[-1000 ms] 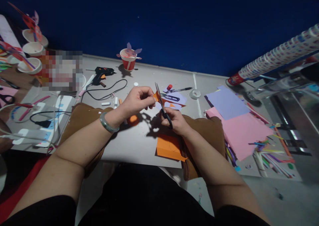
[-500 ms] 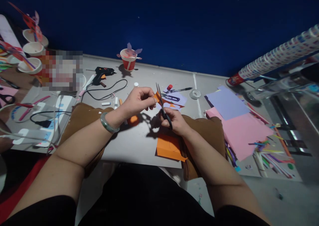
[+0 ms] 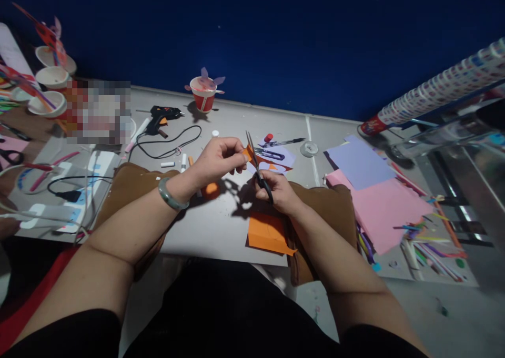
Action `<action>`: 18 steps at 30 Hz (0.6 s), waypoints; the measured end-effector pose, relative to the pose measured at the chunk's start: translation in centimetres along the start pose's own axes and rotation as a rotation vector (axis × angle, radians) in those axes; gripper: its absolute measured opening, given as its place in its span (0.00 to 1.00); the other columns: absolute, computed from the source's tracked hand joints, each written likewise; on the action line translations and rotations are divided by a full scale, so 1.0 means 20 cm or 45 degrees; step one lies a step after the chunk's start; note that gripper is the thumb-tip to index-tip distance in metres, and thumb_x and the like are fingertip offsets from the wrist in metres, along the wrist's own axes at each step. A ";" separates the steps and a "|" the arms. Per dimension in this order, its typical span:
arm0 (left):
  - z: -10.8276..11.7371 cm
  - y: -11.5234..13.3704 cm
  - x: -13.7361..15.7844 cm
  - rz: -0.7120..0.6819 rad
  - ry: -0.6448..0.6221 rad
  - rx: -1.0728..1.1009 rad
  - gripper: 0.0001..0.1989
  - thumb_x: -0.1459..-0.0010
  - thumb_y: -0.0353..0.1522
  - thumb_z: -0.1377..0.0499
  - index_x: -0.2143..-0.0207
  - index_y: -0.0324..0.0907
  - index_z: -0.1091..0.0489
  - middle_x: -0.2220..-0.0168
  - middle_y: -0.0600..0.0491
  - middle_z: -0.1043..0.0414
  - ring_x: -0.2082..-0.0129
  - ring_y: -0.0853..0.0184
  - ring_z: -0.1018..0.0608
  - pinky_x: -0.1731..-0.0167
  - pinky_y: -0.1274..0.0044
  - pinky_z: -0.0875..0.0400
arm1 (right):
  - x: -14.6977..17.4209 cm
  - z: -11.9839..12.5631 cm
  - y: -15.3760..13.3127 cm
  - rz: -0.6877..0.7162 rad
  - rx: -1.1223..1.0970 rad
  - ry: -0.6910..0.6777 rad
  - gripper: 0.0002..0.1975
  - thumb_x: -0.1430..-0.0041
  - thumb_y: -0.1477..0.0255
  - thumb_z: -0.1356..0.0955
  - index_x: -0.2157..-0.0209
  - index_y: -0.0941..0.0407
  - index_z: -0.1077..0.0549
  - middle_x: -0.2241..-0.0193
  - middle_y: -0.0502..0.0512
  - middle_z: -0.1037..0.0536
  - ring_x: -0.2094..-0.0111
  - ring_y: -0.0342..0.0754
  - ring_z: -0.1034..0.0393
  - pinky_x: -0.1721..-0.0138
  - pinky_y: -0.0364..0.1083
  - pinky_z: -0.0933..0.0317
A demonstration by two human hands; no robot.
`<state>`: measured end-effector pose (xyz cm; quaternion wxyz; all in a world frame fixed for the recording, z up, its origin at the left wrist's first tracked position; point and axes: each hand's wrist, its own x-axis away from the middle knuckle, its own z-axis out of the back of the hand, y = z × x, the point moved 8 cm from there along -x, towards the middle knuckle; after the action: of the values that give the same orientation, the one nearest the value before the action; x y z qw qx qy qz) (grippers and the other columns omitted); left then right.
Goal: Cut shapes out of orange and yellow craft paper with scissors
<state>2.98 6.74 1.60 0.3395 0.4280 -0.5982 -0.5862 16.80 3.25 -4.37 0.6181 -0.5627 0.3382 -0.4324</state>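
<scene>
The left hand [image 3: 221, 161] pinches a paper [image 3: 247, 153] (it is small and orange); the right hand [image 3: 279, 191] grips scissors [image 3: 258, 172], which seem to touch the paper.

The pale table [image 3: 213, 229] carries a glue gun [image 3: 159, 120], a red cup [image 3: 203, 102], a power strip [image 3: 82, 200], orange paper [image 3: 268, 233] and pink paper [image 3: 389, 211].

The left hand [image 3: 219, 161] partly covers the orange scrap [image 3: 248, 153]; the right edge crops stacked cups [image 3: 440, 89].
</scene>
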 end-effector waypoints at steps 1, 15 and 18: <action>0.00 0.00 0.00 0.000 0.002 0.002 0.08 0.51 0.29 0.38 0.78 0.39 0.35 0.81 0.56 0.29 0.81 0.76 0.28 0.79 0.83 0.33 | 0.00 0.00 0.00 0.000 -0.002 0.003 0.29 0.62 0.47 0.23 0.79 0.56 0.35 0.79 0.45 0.37 0.76 0.40 0.46 0.73 0.43 0.51; 0.01 0.00 0.00 -0.006 0.017 -0.002 0.07 0.52 0.28 0.38 0.79 0.39 0.33 0.81 0.55 0.28 0.81 0.76 0.28 0.79 0.83 0.33 | 0.00 0.01 0.01 -0.026 0.005 0.004 0.26 0.61 0.51 0.23 0.79 0.56 0.34 0.79 0.46 0.35 0.76 0.41 0.46 0.73 0.43 0.51; 0.01 0.00 0.00 0.006 0.021 -0.004 0.07 0.52 0.28 0.38 0.79 0.39 0.33 0.81 0.55 0.28 0.81 0.76 0.28 0.80 0.83 0.33 | 0.00 0.01 0.01 -0.024 0.001 0.006 0.26 0.61 0.51 0.23 0.79 0.55 0.35 0.79 0.45 0.36 0.76 0.41 0.46 0.73 0.43 0.51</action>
<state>2.73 6.83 1.64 0.3465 0.4309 -0.5955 -0.5827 16.94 3.36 -4.50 0.6134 -0.5647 0.3342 -0.4395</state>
